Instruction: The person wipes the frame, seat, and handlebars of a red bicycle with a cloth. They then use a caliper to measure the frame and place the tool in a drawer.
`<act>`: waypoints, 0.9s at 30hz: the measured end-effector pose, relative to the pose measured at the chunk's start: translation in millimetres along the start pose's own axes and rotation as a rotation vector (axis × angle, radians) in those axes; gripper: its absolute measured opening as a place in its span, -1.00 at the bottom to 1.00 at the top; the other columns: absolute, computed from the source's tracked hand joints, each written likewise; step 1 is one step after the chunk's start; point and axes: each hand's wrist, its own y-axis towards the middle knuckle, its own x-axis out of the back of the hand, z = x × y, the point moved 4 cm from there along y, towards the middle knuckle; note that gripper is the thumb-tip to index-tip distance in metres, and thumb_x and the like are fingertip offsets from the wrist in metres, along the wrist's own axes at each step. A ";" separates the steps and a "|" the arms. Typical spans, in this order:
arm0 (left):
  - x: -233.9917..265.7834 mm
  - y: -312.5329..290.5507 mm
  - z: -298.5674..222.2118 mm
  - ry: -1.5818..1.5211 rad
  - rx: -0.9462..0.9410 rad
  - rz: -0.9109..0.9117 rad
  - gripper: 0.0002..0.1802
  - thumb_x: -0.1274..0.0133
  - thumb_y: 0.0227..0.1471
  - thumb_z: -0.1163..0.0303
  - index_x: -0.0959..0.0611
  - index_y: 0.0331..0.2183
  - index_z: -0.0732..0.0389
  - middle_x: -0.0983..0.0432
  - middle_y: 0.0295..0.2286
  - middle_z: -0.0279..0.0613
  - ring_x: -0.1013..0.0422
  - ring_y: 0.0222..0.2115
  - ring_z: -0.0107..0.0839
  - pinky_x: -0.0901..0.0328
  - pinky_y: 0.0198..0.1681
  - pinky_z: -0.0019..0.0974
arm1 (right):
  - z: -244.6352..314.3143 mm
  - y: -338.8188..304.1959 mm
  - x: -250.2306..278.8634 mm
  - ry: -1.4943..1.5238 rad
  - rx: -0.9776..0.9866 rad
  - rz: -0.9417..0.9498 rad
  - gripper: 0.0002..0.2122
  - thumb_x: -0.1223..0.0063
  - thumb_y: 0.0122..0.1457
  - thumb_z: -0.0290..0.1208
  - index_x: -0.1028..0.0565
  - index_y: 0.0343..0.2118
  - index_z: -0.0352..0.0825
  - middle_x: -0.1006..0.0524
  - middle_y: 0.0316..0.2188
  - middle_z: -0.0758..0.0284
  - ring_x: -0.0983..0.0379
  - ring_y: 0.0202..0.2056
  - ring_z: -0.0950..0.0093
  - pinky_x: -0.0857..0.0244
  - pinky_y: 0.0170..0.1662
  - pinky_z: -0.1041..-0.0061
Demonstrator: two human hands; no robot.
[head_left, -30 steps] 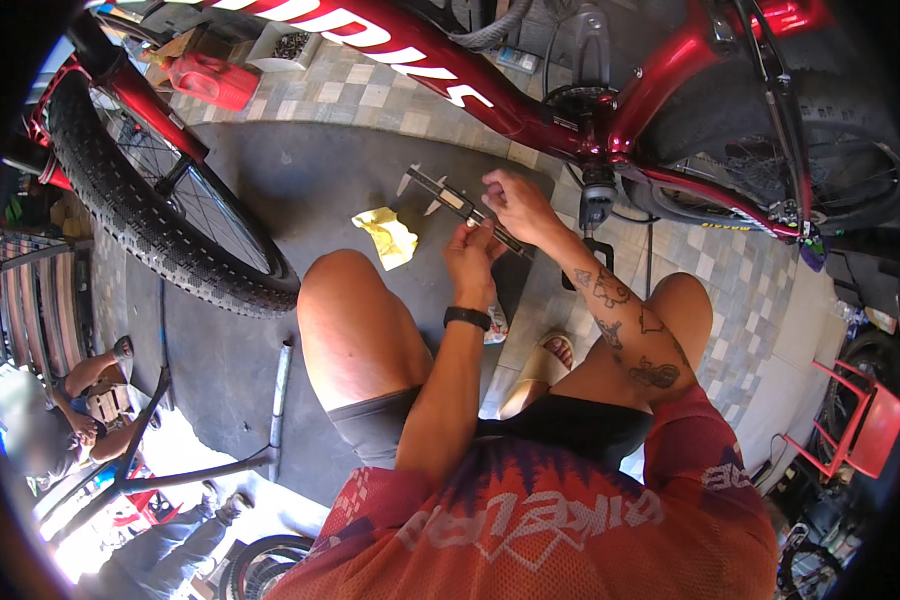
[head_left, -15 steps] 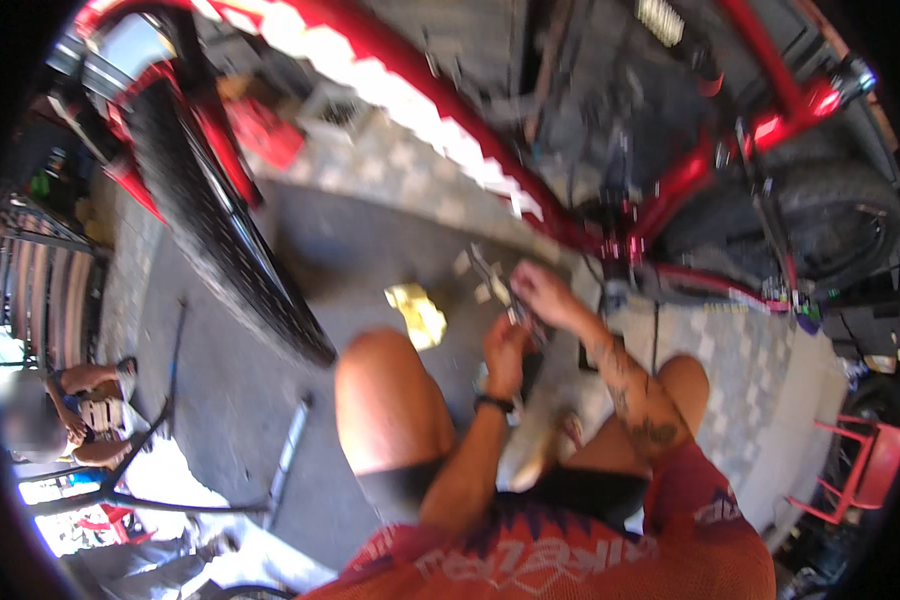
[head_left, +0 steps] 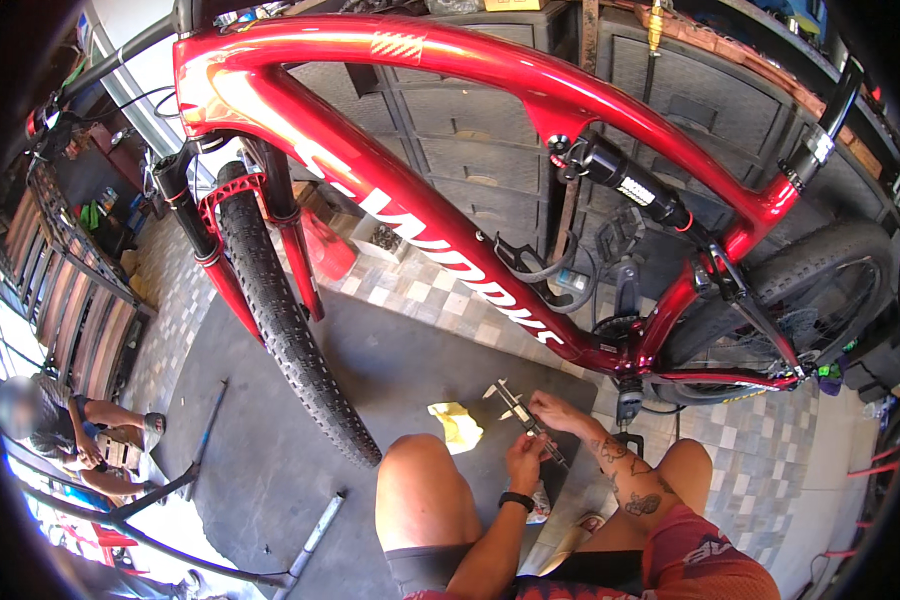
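I see both hands working low between the knees, on a metal vernier caliper (head_left: pixel 518 408) that lies across them at a slant. My right hand (head_left: pixel 553 409) is closed around the middle of the caliper's beam, fingers on top, likely so the slider can be steadied. My left hand (head_left: pixel 523 461), with a black watch on the wrist, grips the lower end of the same tool, just below and nearer me than the right hand; that two-point hold keeps the long bar from tipping. Whether something small sits between the caliper's jaws I cannot tell. Just to the left of the left hand a crumpled yellow cloth (head_left: pixel 457 424) lies on the dark floor mat (head_left: pixel 270 440), within easy reach. Above the right hand hangs the red mountain bike frame (head_left: pixel 490 270); its front tyre (head_left: pixel 290 340) stands well to the left.
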 end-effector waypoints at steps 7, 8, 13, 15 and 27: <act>-0.3 3.7 3.5 0.013 -0.044 -0.018 -0.84 -0.21 0.20 0.34 -0.65 -0.24 0.21 -0.63 -0.34 -0.30 -0.59 -0.34 -0.45 -0.48 -0.25 -0.33 | 7.9 2.7 -7.2 -0.086 0.051 0.002 -0.64 0.14 0.36 -0.17 -0.54 -0.25 -0.41 -0.56 -0.30 0.00 -0.52 -0.16 0.01 -0.36 -0.09 0.13; 0.3 5.2 6.9 0.055 -0.012 -0.035 -0.85 -0.21 0.20 0.35 -0.65 -0.24 0.20 -0.63 -0.34 -0.31 -0.59 -0.34 -0.45 -0.48 -0.26 -0.34 | 5.6 2.6 -8.2 -0.199 0.006 0.041 -0.65 0.14 0.36 -0.19 -0.54 -0.26 -0.41 -0.56 -0.30 0.00 -0.52 -0.16 0.01 -0.37 -0.09 0.14; 2.9 13.5 9.2 0.044 -0.060 -0.024 -0.88 -0.21 0.21 0.34 -0.64 -0.28 0.17 -0.63 -0.38 -0.34 -0.59 -0.37 -0.48 -0.47 -0.32 -0.38 | 5.3 -0.5 -4.7 -0.075 -0.015 -0.027 -0.71 0.19 0.36 -0.29 -0.54 -0.23 -0.38 -0.57 -0.32 0.02 -0.53 -0.18 -0.01 -0.40 -0.10 0.12; 3.8 14.5 9.3 0.033 -0.070 -0.026 -0.88 -0.21 0.21 0.34 -0.63 -0.30 0.16 -0.63 -0.39 -0.35 -0.59 -0.38 -0.49 -0.47 -0.33 -0.39 | 11.1 -4.0 -4.5 -0.026 0.146 -0.084 -0.71 0.19 0.37 -0.26 -0.54 -0.21 -0.36 -0.58 -0.32 0.02 -0.53 -0.19 -0.03 -0.40 -0.11 0.11; 6.2 12.0 7.4 0.119 -0.049 -0.016 -0.87 -0.20 0.21 0.34 -0.62 -0.26 0.17 -0.62 -0.40 -0.33 -0.59 -0.36 -0.47 -0.45 -0.35 -0.41 | -33.3 21.6 -19.9 0.107 0.075 0.053 -0.63 0.08 0.37 -0.09 -0.54 -0.37 -0.33 -0.53 -0.55 0.18 -0.50 -0.52 0.33 -0.36 -0.39 0.28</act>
